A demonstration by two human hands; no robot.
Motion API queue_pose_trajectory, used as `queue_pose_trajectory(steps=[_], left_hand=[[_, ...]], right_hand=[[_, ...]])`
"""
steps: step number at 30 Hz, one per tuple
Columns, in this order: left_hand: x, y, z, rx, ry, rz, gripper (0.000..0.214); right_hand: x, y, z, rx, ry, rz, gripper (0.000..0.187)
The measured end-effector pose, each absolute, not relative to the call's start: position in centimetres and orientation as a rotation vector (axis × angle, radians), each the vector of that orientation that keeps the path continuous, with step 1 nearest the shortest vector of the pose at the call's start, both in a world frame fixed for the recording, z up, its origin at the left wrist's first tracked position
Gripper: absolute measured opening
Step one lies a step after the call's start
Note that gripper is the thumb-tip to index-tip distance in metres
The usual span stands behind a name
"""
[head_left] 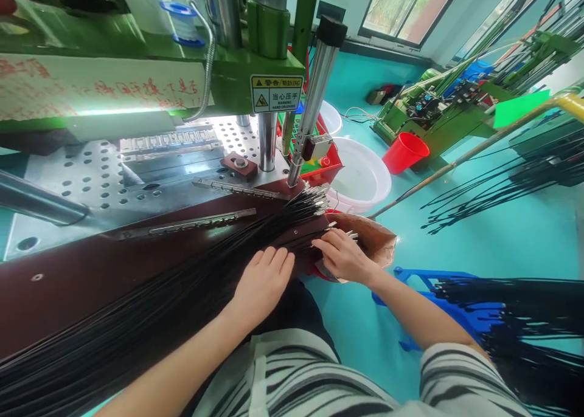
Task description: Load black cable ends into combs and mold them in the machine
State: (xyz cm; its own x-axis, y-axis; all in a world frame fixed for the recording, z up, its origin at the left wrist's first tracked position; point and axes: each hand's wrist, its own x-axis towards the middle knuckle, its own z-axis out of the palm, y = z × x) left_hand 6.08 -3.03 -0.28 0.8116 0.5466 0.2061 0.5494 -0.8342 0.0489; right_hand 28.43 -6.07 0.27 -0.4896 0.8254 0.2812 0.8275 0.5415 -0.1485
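A long bundle of thin black cables (182, 289) lies along the brown table edge (68, 289), its pale stripped ends fanned out near the metal post. My left hand (267, 280) is closed over some of the cables, fingers curled down so the tips are hidden. Further right, near the cable ends, my right hand (342, 256) is closed with thumb and fingers pinched on a few cables. Beyond the bundle lie two slim metal mould strips, the nearer strip (203, 221) and the farther strip (244, 189).
A green press (228, 70) with a hand-crushing warning label stands over a perforated metal plate (91, 186). A brown paper-lined container (385, 241) sits below my right hand. Beyond are a white basin (383, 183), a red bucket (406, 152) and a blue stool (474, 317) bearing more cables.
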Motion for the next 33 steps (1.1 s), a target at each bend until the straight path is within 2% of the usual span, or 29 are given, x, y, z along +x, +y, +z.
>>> queue_pose_trajectory(steps=[3,7,14,18,23,28,33], left_hand=[[5.8,-3.3,-1.1,-2.968,-0.892,-0.396,0.03],[5.6,-3.1,-1.0,-2.961,-0.863,-0.467,0.031],[5.6,-3.1,-0.9,-2.967,-0.913,-0.517,0.034],[5.4,-2.7,-0.8,-2.921,-0.993,-0.509,0.032],[5.4,-1.9,-0.2,-2.826,-1.056,-0.482,0.031],[5.4,-1.2,0.0,-2.828,-1.015,-0.448,0.028],[5.9,-1.4,0.0,-2.863,-0.983,-0.365,0.02]], right_hand=[[28.7,-5.3,1.4,-1.403,-2.44,0.139,0.019],[28.4,-3.4,3.0,-1.421,-2.713,0.305,0.023],[25.8,-1.1,5.6,-1.273,-3.182,-0.064,0.02],[27.4,0.8,5.7,-1.374,-3.122,-0.167,0.015],[31.2,2.1,4.3,-1.448,-2.995,-0.03,0.015],[32.2,-0.4,3.5,-1.509,-2.716,0.045,0.02],[31.3,-2.9,3.3,-1.539,-2.66,0.083,0.022]])
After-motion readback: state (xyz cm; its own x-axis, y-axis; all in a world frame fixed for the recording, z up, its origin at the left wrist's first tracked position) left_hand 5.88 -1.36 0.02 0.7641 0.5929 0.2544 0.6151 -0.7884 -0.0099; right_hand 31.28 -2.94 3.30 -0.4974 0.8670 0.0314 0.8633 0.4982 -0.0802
